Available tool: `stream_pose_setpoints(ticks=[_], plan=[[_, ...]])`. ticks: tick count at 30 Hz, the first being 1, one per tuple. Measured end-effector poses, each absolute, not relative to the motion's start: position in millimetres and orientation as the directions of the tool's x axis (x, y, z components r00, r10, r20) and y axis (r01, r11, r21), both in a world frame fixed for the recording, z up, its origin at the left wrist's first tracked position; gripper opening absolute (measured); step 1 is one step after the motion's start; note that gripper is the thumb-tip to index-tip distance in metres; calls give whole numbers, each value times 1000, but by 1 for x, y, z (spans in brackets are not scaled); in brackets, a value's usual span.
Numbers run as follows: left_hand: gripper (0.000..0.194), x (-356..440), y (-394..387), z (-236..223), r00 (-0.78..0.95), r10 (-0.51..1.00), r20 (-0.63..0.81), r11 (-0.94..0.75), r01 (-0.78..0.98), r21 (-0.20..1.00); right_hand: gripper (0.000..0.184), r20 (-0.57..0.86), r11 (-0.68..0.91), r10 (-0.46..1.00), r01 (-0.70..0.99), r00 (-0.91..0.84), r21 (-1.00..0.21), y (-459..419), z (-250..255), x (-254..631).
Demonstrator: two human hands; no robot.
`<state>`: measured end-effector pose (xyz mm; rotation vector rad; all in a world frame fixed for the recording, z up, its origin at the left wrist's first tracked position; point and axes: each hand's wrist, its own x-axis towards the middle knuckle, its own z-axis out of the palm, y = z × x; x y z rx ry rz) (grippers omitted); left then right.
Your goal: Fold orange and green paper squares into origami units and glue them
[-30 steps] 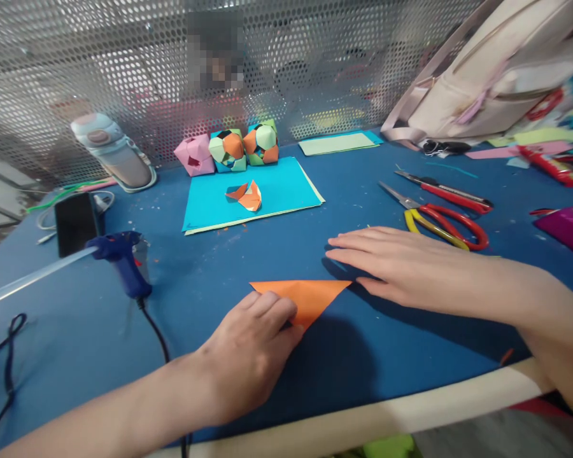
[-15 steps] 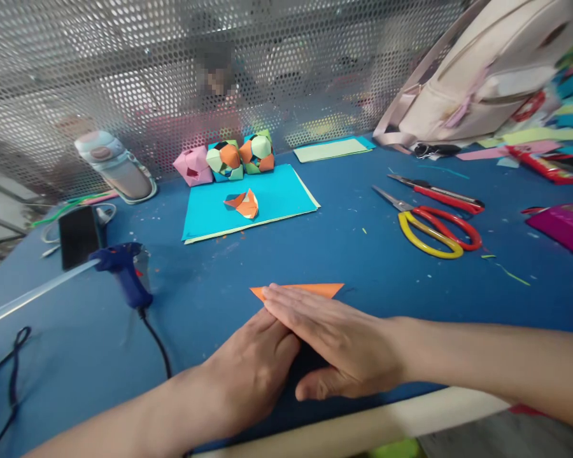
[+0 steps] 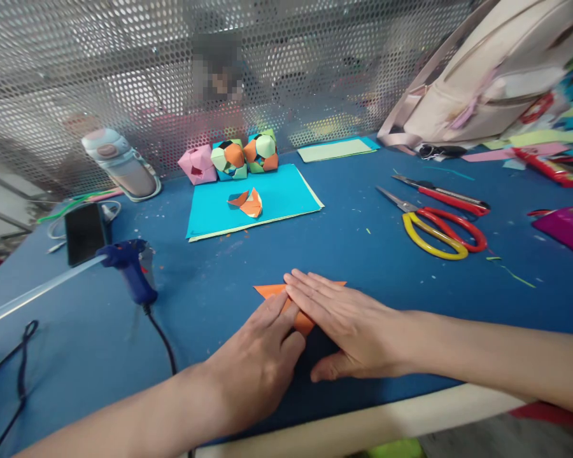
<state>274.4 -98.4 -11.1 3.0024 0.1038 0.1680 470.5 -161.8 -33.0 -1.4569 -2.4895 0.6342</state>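
Note:
An orange sheet of paper [image 3: 268, 291], folded into a triangle, lies flat on the blue table near its front edge, long edge away from me. My left hand [image 3: 258, 353] presses on its left and middle part with fingers stretched out and thumb bent in. Across its right part lies my right hand [image 3: 346, 321], palm down, fingers straight and thumb spread, its fingertips meeting those of the left. Both hands cover much of the triangle. Beyond them, a small folded orange paper piece [image 3: 251, 203] rests on blue paper sheets [image 3: 286, 184].
Left of my hands are a blue glue gun [image 3: 134, 270], a phone [image 3: 86, 234] and a bottle [image 3: 121, 165]. Folded paper balls [image 3: 229, 159] stand at the back. On the right lie scissors [image 3: 434, 238], a red cutter [image 3: 451, 194] and a backpack [image 3: 487, 89].
My right hand has come in from the right and down onto the paper, then slid slightly right along its top edge. The left hand's fingers have straightened on the paper.

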Motion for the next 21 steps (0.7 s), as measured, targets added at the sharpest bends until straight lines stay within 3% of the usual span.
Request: stream_pose_setpoints(ticks=[6, 12, 17, 21], plan=[[23, 274, -100, -3, 969, 230, -94, -965, 239, 106, 104, -75, 427, 867, 811, -493, -401, -160, -31, 468], [18, 277, -103, 5, 937, 320, -139, -942, 330, 56, 99, 21, 461, 878, 834, -478, -304, -165, -35, 471], [28, 275, -103, 6, 928, 357, -102, -933, 360, 11, 94, 165, 464, 880, 879, -445, -108, -177, -42, 479], [24, 275, -101, 12, 921, 379, -88, -926, 377, -33, 90, 281, 393, 873, 916, -400, 80, -189, -49, 485]])
